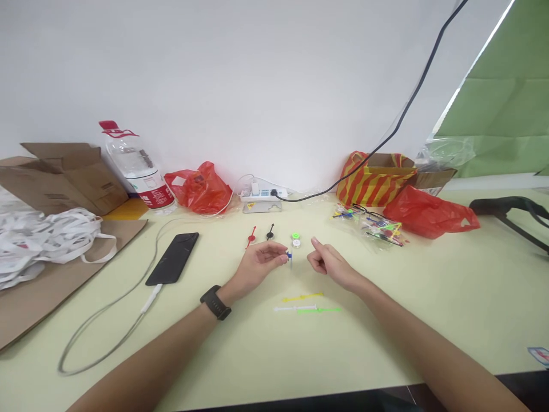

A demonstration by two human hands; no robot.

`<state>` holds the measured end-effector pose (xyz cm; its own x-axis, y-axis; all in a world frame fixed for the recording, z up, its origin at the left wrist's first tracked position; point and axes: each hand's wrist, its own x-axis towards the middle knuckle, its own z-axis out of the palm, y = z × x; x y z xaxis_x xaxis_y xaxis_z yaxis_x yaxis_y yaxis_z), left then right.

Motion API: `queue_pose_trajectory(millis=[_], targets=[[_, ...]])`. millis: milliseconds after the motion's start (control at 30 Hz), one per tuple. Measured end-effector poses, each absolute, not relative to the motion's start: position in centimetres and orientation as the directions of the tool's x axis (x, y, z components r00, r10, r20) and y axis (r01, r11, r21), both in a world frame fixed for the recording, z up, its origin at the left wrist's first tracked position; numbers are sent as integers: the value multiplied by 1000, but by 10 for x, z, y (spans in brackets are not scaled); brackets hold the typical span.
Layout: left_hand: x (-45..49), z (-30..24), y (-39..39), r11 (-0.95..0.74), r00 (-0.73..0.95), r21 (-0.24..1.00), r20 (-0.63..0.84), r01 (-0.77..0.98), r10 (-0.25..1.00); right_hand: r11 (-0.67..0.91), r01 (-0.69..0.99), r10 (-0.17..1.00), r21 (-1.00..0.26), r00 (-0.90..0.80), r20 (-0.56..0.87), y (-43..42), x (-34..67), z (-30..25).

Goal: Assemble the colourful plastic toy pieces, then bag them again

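So the left hand [261, 262] is pinching a small blue plastic piece [289, 256] between thumb and fingertips, holding it up over the counter [240, 355], while the right hand [332, 264] is hanging just across from it, fingers curling in and thumb sticking up; can't tell if anything's tucked inside. Writing-wise, the big clear bottle [139, 166] with the red cap is wearing a red-and-white label [152, 187], but the print is coming out too small to read. Same deal with the yellow sticker [251, 206] by the white power strip [261, 194] and the blue-and-red sticker [539, 355] near the front edge. Just beyond the hands, a bright green disc [295, 236] and a white disc [295, 244] are sitting together, and a red arrow [252, 236] and a black arrow [270, 232], both skinny with round middles, are lying to their left. Closer in, the yellow arrow [302, 297], white arrow [294, 308] and green arrow [319, 311] are lying roughly side by side. Off to the right, a crinkly clear bag [381, 232] is showing more multicoloured bits, next to a crumpled, shiny red bag [429, 212] and a red-and-yellow striped bag [358, 186]. A smooth black phone [174, 260] is resting on the left.
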<state>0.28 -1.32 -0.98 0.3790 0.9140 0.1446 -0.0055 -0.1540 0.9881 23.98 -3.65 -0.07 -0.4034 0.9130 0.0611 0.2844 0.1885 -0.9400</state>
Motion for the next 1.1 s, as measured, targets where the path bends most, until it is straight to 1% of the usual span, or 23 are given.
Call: queue_pose_trajectory(millis=[67,167,267,333,400,600,833,933,1100], targets=[[3,-9,-12,-146,367,989,140,-11,919,204,252,925,-946,-364,103,-36,241,2],[2,-8,-12,-139,364,990,138,-23,921,210,251,933,-945,-341,117,-35,243,3],[3,-7,-12,-119,370,992,124,-36,921,249,307,932,-919,-335,140,-34,244,2],[3,-7,-12,-106,364,993,115,-46,924,287,354,919,-890,-362,153,-34,243,1],[3,-7,-12,-96,347,994,111,-59,931,304,377,900,-875,-416,134,-34,242,0],[1,-10,-8,-81,292,992,108,-100,950,293,358,823,-886,-567,43,-36,240,-6],[-1,-13,-4,-9,280,987,55,-162,958,264,354,787,-897,-617,-12,-37,242,-2],[-1,-15,-3,6,295,986,44,-168,955,237,339,743,-910,-667,-55,-39,244,1],[-1,-13,-4,37,312,982,24,-188,950,267,349,680,-898,-729,-81,-45,243,5]])
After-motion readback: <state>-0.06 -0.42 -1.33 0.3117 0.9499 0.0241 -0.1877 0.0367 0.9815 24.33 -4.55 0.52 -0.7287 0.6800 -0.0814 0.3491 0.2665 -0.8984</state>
